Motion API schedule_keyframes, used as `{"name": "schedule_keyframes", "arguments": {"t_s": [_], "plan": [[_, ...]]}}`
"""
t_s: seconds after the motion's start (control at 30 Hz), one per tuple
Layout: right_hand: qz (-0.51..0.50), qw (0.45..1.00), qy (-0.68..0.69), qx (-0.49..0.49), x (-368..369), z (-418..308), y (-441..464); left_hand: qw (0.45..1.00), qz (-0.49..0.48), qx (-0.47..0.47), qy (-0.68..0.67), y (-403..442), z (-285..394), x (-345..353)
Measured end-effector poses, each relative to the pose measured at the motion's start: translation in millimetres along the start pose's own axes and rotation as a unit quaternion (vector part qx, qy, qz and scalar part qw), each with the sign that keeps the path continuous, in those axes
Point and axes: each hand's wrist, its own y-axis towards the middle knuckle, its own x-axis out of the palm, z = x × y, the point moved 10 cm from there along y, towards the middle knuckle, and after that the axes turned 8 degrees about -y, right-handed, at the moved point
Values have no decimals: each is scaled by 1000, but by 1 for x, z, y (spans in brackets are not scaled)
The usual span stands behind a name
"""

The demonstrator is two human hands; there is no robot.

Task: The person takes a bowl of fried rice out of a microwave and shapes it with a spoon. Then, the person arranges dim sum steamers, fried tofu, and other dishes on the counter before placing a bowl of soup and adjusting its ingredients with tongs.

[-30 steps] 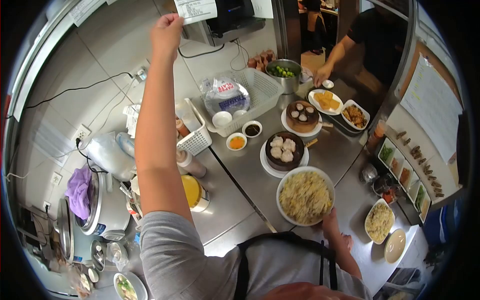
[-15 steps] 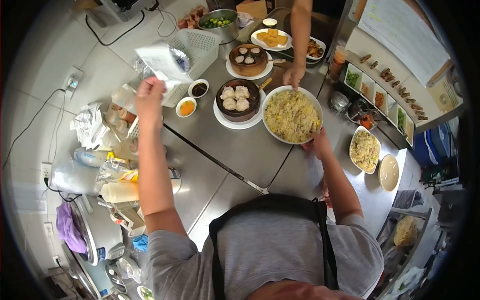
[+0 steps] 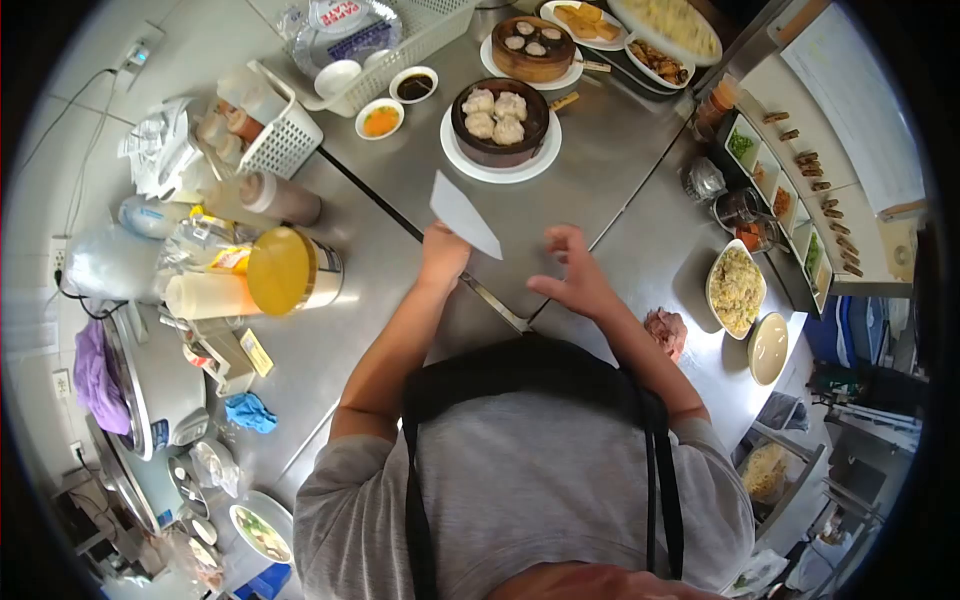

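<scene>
My left hand (image 3: 443,258), closed, grips a white paper slip (image 3: 464,216) above the steel table. To its right, my right hand (image 3: 577,277) is empty, with thumb and fingers apart. Beyond both hands, a dark bamboo steamer (image 3: 502,145) with dumplings (image 3: 509,131) rests on a white plate (image 3: 452,160). A second steamer (image 3: 532,66) with small dumplings stands behind it. At the top right, a large plate of fried rice (image 3: 672,28) looks blurred and is partly cut off by the dark edge.
Dipping sauces (image 3: 380,121) sit beside a white basket (image 3: 345,101). Bottles and a yellow-lidded jar (image 3: 281,271) crowd the left. On the right are a bowl of fried rice (image 3: 737,288), an upside-down-looking beige bowl (image 3: 768,349), a crumpled cloth (image 3: 665,332) and a condiment rack (image 3: 770,195).
The fried rice plate has left my right hand and moved away to the top right. My left hand has brought the paper slip down and inward from the basket.
</scene>
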Motion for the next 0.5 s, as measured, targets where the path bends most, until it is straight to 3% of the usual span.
{"name": "schedule_keyframes", "arguments": {"t_s": [0.2,0.3,0.4,0.5], "plan": [[-11,992,39,121,33,29,17,993,-16,-48,110,-5,-57,4],[30,983,91,155,33,62,25,984,-30,7,174,-6,-59,8],[-18,976,-32,215,30,71,26,974,-12,88,208,-11,-40,12],[-57,966,-119,222,31,76,29,897,-35,287,334,-24,-11,30]]}}
